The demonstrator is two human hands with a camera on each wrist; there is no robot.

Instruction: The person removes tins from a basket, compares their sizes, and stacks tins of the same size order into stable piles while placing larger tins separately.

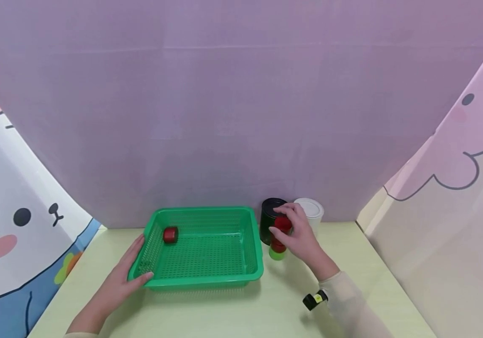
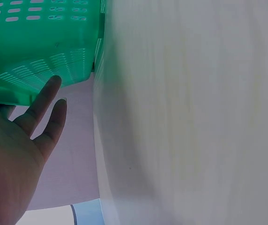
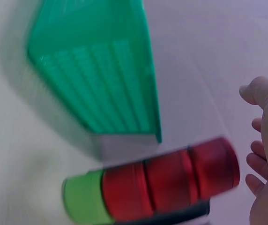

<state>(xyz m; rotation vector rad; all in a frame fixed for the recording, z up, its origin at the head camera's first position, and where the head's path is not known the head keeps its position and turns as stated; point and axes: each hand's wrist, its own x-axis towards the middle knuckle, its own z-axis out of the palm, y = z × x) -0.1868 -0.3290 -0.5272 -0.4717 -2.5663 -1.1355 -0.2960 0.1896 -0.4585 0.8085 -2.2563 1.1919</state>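
Note:
A green plastic basket (image 1: 207, 283) has one small red can (image 1: 171, 234) lying on its side in it, towards the left. My left hand (image 1: 118, 281) rests against the basket's front-left corner, thumb at the rim. Its visible fingers (image 2: 40, 103) are straight and spread beside the basket wall; the rest are partly hidden. To the right of the basket stands a stack: a light green can (image 3: 83, 197) at the bottom and red cans (image 3: 124, 191) above it. Over the stack's top my right hand (image 1: 298, 232) has spread fingers, apart from the cans in the right wrist view.
Behind the stack stand a black canister (image 1: 266, 225) and a white canister (image 1: 312, 210), close to the purple cloth backdrop (image 1: 241, 117). Cartoon-printed cloth hangs at both sides of the pale table (image 1: 207, 319). A black band with a yellow mark (image 1: 315, 299) is at the right wrist.

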